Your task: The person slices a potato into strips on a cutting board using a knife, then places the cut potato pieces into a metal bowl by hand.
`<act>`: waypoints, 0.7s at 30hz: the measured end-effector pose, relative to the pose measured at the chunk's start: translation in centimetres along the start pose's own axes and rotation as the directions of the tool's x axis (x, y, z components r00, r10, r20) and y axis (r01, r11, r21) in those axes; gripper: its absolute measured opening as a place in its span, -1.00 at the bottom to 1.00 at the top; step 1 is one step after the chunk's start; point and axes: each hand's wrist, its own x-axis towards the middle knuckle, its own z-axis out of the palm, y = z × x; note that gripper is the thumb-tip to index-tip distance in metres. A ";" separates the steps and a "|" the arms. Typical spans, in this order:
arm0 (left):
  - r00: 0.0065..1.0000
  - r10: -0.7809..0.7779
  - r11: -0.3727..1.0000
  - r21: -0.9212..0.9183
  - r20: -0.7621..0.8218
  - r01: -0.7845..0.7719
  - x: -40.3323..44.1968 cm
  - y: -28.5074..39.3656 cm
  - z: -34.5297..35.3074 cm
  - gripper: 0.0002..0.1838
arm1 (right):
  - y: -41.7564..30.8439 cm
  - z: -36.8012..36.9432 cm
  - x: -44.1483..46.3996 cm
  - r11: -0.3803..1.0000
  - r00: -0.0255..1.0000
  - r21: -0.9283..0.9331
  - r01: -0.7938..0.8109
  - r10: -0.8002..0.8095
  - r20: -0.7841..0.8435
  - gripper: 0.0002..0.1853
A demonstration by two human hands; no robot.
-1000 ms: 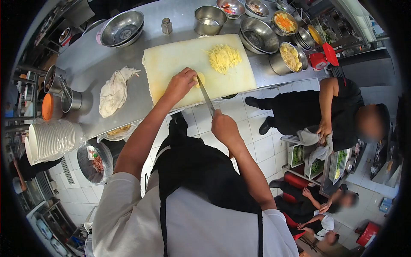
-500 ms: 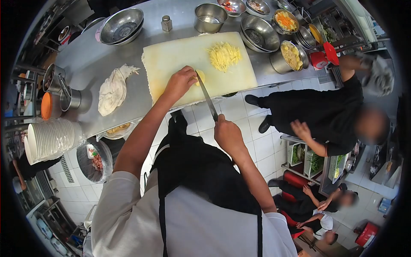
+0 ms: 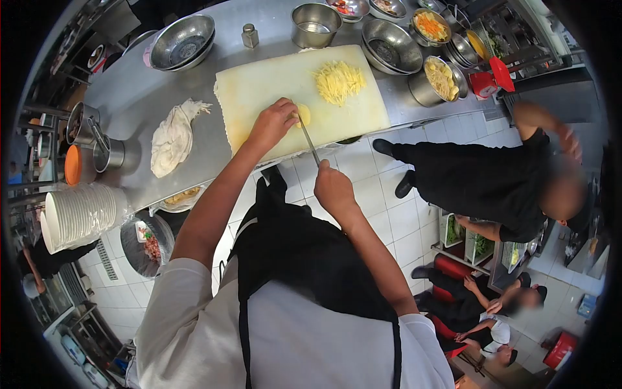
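Note:
My right hand [image 3: 335, 192] grips the handle of a knife [image 3: 310, 142], whose blade points away from me over the near edge of the white cutting board [image 3: 259, 91]. Curled fingers of my left hand [image 3: 275, 121] press down on a pale yellow vegetable that looks like potato, mostly hidden under them, right beside the blade tip. On the blade's other side lies a round yellow slice [image 3: 304, 115]. Farther back on the board sits a heap of yellow shreds [image 3: 339, 83].
A crumpled cloth [image 3: 172, 138] lies left of the board on the steel table [image 3: 136, 97]. Behind stand a shaker [image 3: 250, 35], an open pot [image 3: 315, 26] and steel bowls [image 3: 391, 47]. Stacked white bowls [image 3: 84, 217] are at the left edge. A co-worker [image 3: 479, 174] stands at right.
My right hand has shifted left and slightly away from me, turning the knife blade more edge-on. My left hand stays nearly in place. The co-worker's arms have moved; the grey cloth is out of sight.

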 end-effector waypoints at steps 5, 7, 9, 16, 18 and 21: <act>0.997 0.039 0.998 0.049 0.059 -0.042 0.2 -0.2 -0.1 -0.73 | 1.0 0.3 0.1 1.000 1.000 -0.001 0.023 -0.023 0.000 -0.89; 0.995 0.037 0.998 0.055 0.097 -0.043 0.4 -0.1 0.0 -0.73 | 0.9 -0.1 0.0 0.999 0.999 -0.005 0.035 -0.035 0.000 -0.88; 0.993 0.030 0.997 0.069 0.113 -0.038 0.6 -0.1 -0.3 -0.73 | 0.6 -0.6 -0.5 1.000 1.000 -0.005 0.021 -0.021 0.013 -0.88; 0.995 0.012 0.996 0.091 0.095 -0.021 0.2 0.5 -0.2 -0.74 | 1.2 -4.2 -6.6 0.999 0.989 -0.006 -0.032 0.033 0.144 -0.86; 0.998 0.001 0.998 0.065 0.055 -0.004 0.1 0.5 -0.2 -0.75 | 1.8 -5.0 -7.7 1.000 0.986 0.000 -0.017 0.017 0.165 -0.85; 1.000 -0.023 1.000 0.013 -0.010 0.023 -0.1 0.1 0.2 -0.79 | 1.8 -6.4 -8.0 0.998 0.991 0.066 -0.013 0.004 0.133 -0.83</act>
